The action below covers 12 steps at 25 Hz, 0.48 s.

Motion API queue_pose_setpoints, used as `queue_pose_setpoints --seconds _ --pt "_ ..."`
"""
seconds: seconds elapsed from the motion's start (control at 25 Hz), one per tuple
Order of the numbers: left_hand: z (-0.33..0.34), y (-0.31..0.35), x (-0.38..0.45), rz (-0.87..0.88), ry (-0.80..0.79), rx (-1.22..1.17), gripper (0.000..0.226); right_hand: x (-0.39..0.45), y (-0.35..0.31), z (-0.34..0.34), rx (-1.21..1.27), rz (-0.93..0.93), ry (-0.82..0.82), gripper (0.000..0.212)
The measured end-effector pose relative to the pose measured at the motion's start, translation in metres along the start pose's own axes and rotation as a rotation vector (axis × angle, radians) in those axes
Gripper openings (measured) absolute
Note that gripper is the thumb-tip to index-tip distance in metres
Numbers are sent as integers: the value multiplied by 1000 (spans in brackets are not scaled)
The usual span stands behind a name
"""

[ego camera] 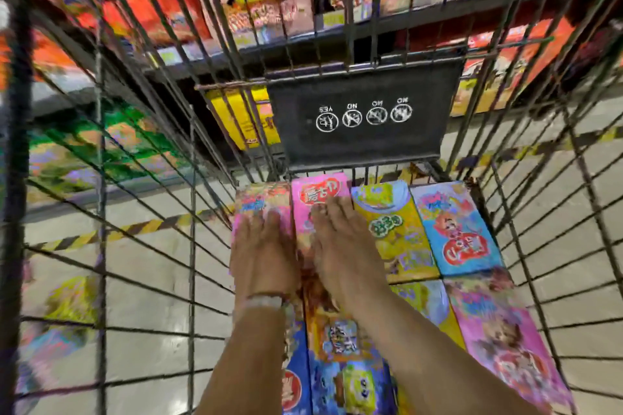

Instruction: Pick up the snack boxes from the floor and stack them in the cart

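I look down into a wire shopping cart (188, 178), both my bare arms reaching forward into it. My left hand (263, 246) lies flat, fingers straight and close together, pressing on the top of a pink snack box (261, 200) at the far left of the cart floor. My right hand (340, 239) lies flat just beside it, fingers straight and together, resting on a second pink box (320, 192) with red lettering. A pale bracelet (263, 302) circles my left wrist.

The snack boxes lie flat in rows across the cart bottom. To the right of my hands sit a yellow box (391, 229) and then a blue box (455, 229), side by side and touching. Nearer to me lie more boxes, among them a pink one (505, 344) at the right and blue ones (350, 381) under my forearms; motion blur smears their prints.

A black flap (364, 111) with four round white symbols stands at the cart's far end. Beyond the wires, store shelves (236, 3) hold packaged goods, and yellow-black tape (111, 232) runs across the floor.
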<state>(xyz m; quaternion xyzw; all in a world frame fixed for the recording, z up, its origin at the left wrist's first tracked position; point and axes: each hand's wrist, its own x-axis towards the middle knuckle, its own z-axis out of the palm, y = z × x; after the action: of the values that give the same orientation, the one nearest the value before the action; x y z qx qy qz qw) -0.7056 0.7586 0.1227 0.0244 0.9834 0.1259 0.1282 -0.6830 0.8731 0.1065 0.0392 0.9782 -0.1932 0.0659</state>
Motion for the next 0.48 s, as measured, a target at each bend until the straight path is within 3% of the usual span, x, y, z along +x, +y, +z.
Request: queue_pose_setpoints --seconds 0.12,0.24,0.4,0.48 --pt "-2 6 13 -106 9 -28 58 10 -1 0 15 -9 -118 64" --pt "-3 2 12 -103 13 -3 48 6 1 -4 17 -37 -114 61" --pt "-20 14 11 -129 -93 -35 53 1 3 -35 82 -82 -128 52" --pt "-41 32 -3 -36 -71 4 58 -7 1 -68 115 -108 -78 53"
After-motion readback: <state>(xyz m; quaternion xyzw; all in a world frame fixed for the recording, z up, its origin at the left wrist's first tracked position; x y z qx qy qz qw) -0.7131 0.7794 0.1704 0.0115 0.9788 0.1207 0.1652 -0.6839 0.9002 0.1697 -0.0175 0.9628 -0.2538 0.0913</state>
